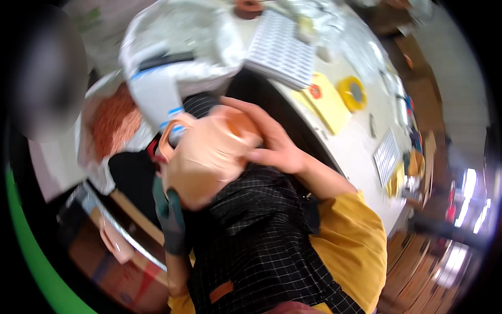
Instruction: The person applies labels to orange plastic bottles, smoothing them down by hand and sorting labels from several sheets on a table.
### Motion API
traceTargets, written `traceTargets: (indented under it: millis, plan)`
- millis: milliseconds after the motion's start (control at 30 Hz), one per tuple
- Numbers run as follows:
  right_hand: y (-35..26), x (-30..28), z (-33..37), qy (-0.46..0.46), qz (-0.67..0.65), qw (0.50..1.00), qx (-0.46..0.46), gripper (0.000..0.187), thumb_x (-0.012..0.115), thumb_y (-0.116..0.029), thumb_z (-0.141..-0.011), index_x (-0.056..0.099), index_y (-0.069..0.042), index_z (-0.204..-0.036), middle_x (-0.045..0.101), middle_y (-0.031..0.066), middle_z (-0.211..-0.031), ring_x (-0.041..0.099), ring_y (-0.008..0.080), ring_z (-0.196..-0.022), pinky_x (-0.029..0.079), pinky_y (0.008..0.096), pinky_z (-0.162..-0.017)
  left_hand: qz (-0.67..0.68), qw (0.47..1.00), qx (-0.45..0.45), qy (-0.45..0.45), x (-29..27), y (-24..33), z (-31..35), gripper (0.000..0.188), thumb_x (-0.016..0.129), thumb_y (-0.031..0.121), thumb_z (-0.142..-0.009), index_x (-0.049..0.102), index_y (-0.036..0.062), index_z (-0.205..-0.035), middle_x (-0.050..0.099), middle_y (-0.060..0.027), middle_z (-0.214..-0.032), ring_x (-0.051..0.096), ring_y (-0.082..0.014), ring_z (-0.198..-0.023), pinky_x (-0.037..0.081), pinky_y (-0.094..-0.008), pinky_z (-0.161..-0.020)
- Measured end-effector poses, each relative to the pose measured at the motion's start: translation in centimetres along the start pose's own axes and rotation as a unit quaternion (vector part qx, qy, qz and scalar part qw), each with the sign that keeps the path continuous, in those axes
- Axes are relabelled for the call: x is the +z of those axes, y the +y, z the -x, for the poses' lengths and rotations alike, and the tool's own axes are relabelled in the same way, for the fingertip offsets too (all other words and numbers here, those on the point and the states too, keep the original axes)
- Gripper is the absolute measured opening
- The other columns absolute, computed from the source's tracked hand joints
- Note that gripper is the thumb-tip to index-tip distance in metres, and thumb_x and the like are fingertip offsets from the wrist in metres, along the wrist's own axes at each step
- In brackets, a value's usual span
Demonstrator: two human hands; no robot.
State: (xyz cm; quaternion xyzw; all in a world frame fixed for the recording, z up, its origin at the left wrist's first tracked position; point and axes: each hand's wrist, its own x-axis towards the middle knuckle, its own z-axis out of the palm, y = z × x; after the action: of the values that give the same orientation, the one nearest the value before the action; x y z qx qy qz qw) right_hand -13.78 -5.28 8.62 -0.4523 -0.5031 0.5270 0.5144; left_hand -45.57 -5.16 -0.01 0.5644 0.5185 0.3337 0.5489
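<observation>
A peach-coloured plastic jug (201, 157) with a loop handle lies tilted over my lap, somewhat blurred by motion. My right hand (274, 138), bare, grips it at the end with the round opening, fingers over the top and thumb along the near side. At the opposite end my left hand (171, 212), in a grey-green glove, holds the jug's lower left side; part of that hand is hidden. The jug's handle points toward the upper left. Below the jug is my black checked apron (261, 225).
To the right, a white table (361, 149) bears a patterned white block (282, 47), yellow sheets (332, 104) and a yellow tape roll (352, 94). A white bag (225, 39) and a bag of orange-pink material (116, 120) stand ahead and left. Another peach piece (119, 245) is at lower left.
</observation>
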Motion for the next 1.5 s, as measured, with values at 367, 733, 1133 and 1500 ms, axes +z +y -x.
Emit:
traceTargets:
  millis: [367, 733, 1133, 1500]
  plan:
    - [8.7, 5.4, -5.0, 0.113, 0.373, 0.913, -0.120, 0.058, 0.075, -0.032, -0.090, 0.060, -0.012, -0.143, 0.067, 0.0167, -0.131, 0.068, 0.0351, -0.114, 0.056, 0.0460, -0.098, -0.488, 0.782, 0.388, -0.022, 6.2, 1.7, -0.6, 0.066, 0.065, 0.047, -0.095, 0.053, 0.0033, -0.143, 0.038, -0.0284, -0.160, 0.033, -0.0551, -0.148, 0.030, -0.0679, -0.117]
    - [9.0, -37.5, 30.7, 0.524, 0.629, 0.459, 0.345, 0.039, 0.059, -0.018, -0.099, 0.062, -0.006, -0.136, 0.064, 0.0208, -0.135, 0.058, 0.0438, -0.127, 0.050, 0.0504, -0.106, -0.455, 0.847, 0.272, -0.048, 4.0, 4.0, -4.3, 0.043, 0.078, 0.029, -0.084, 0.069, 0.0104, -0.121, 0.057, -0.0148, -0.142, 0.049, -0.0434, -0.134, 0.039, -0.0574, -0.112]
    - [4.0, -32.9, 12.0, 0.582, 0.473, 0.661, 0.013, 0.032, 0.066, -0.013, -0.096, 0.067, -0.008, -0.127, 0.068, 0.0135, -0.119, 0.067, 0.0304, -0.111, 0.053, 0.0426, -0.096, -0.406, 0.737, 0.507, -0.188, 21.8, 13.0, -17.8, 0.075, 0.069, 0.048, -0.094, 0.049, 0.0028, -0.150, 0.043, -0.0198, -0.160, 0.040, -0.0410, -0.148, 0.031, -0.0548, -0.123]
    - [3.5, -30.7, -11.9, 0.504, 0.561, 0.634, 0.174, 0.060, 0.084, -0.049, -0.080, 0.071, -0.020, -0.131, 0.062, 0.0143, -0.119, 0.066, 0.0358, -0.111, 0.056, 0.0452, -0.092, -0.468, 0.707, 0.490, -0.204, 29.9, 6.2, -23.9, 0.084, 0.061, 0.058, -0.095, 0.034, 0.0176, -0.164, 0.027, -0.0156, -0.171, 0.022, -0.0412, -0.158, 0.018, -0.0585, -0.129]
